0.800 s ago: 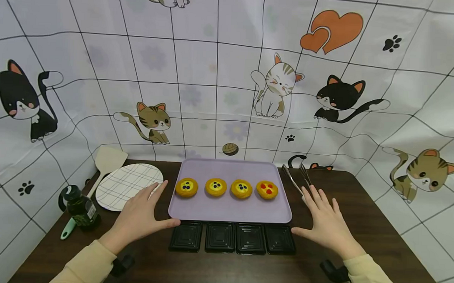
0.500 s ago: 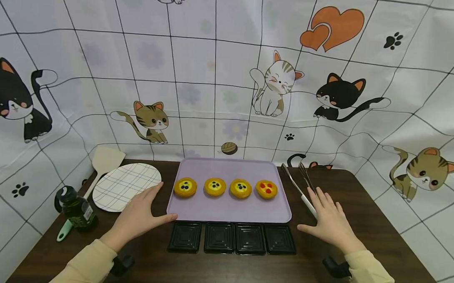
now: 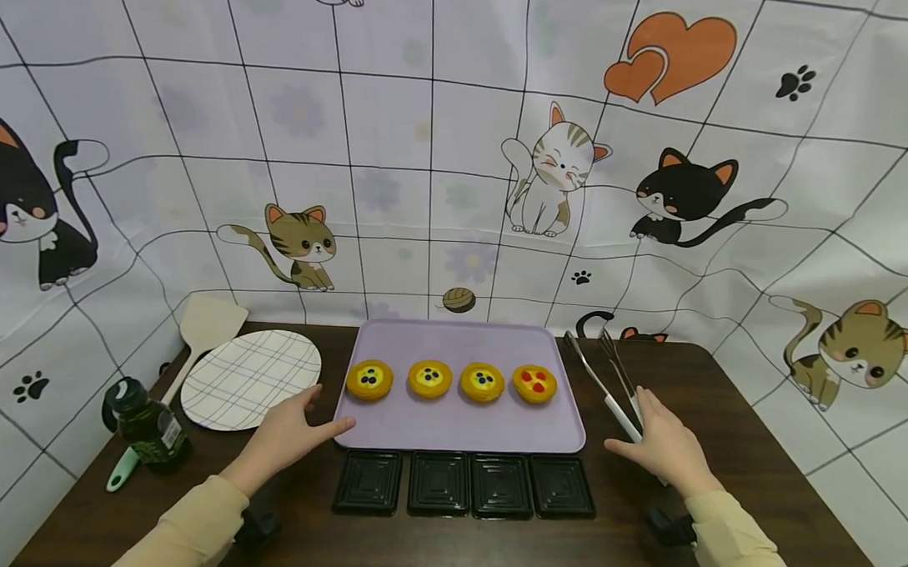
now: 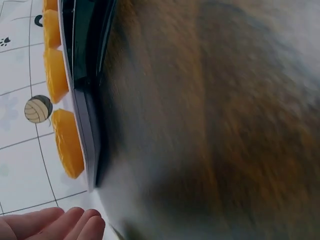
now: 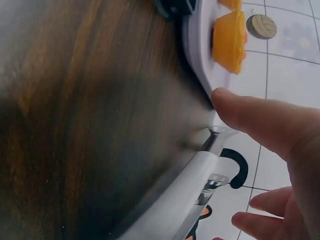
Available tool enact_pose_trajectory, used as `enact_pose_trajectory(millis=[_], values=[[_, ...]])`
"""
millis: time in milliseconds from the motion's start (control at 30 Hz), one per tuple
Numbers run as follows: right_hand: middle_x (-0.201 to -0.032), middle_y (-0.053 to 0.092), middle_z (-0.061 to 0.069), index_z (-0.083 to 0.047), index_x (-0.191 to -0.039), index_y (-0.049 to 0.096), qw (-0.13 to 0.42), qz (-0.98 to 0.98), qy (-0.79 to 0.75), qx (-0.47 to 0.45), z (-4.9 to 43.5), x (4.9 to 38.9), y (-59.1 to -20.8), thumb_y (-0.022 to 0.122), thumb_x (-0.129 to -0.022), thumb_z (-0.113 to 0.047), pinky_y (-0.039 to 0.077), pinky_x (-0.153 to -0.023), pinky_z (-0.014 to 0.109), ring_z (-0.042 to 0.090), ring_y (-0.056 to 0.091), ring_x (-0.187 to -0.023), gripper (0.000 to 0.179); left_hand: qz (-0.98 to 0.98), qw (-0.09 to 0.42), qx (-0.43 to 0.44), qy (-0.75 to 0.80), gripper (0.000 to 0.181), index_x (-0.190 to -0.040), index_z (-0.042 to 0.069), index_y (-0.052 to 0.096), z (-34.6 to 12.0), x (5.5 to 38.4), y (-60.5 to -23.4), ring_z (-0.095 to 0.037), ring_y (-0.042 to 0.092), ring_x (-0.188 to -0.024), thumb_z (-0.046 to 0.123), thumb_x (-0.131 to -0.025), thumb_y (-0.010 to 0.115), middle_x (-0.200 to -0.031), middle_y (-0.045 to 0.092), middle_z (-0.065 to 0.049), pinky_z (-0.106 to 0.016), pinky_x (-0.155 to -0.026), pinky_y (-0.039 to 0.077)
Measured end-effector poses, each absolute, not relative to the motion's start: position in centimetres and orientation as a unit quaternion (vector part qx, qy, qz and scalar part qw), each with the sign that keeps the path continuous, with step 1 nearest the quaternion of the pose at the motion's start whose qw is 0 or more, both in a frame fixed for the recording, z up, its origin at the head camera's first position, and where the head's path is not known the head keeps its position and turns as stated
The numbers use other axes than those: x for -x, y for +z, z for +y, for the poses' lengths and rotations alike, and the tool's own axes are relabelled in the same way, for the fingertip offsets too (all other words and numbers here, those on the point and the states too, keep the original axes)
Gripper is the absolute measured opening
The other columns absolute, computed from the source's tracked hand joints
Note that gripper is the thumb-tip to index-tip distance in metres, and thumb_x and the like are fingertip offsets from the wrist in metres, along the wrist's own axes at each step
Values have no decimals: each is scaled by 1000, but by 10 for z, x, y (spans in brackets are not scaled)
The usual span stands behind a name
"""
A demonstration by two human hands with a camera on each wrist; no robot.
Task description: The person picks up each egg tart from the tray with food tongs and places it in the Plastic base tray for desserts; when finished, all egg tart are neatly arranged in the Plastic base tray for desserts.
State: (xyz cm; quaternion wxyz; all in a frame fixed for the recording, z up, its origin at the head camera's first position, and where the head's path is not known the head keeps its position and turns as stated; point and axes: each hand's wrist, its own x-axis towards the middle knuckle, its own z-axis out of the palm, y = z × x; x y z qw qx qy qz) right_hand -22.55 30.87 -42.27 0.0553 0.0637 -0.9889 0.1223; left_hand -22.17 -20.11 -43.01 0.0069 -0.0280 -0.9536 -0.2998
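Observation:
My right hand hovers over the white handles of a pair of metal tongs, right of the tray. In the right wrist view, the thumb and fingers are spread apart, with the tongs' white handle below them. Near the front left corner of the lilac tray, my left hand holds nothing, its thumb pointing at the tray's edge. Several yellow tarts lie in a row on the tray: three with dark blue dots, and a tart at the right with red pieces.
Several black square dishes line the tray's front edge. At the left are a round checked plate, a cream spatula with a green handle, and a dark green bottle. A cat-print sheet hangs behind the table.
Both hands have drawn slightly closer to the person. The right hand has moved a little right and its fingers have come closer together over the tongs. The left fingers have bent more.

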Motion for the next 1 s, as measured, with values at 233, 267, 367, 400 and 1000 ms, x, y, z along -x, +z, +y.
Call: enact_pose_trajectory(millis=[233,267,367,400,1000], values=[[-139,34,39,14,-141,28,43,-990,121,-53,310,236,-427,76,-72,-48,42,-84,65,58,43,-115,105,-944,-3,12,-331,82,-133,-12,46,-198,224,-437,-39,58,-111,48,-81,69,-128,55,-28,-48,-87,51],[-139,34,39,14,-141,28,41,-991,121,-51,311,237,-428,76,-72,-47,42,-84,65,58,43,-115,104,-942,-2,16,-335,78,-131,-12,47,-198,225,-438,-39,59,-110,44,-82,70,-127,55,-29,-47,-87,51],[-137,33,41,16,-140,27,33,-991,121,-46,312,242,-430,77,-73,-44,42,-85,64,58,44,-114,103,-935,-6,26,-353,66,-129,-14,48,-197,225,-442,-38,60,-108,28,-84,71,-126,55,-30,-46,-87,51],[-137,33,41,17,-140,27,28,-991,122,-44,312,243,-430,77,-73,-43,42,-85,64,58,43,-114,102,-934,-8,27,-357,64,-129,-14,48,-197,226,-443,-38,61,-108,24,-84,71,-126,55,-30,-46,-87,51],[-126,37,48,28,-133,22,-26,-988,152,-23,315,267,-439,73,-80,-33,40,-93,61,58,41,-115,95,-880,-18,-11,-474,52,-129,-16,48,-198,235,-453,-38,60,-110,5,-86,66,-123,57,-31,-41,-89,51]])
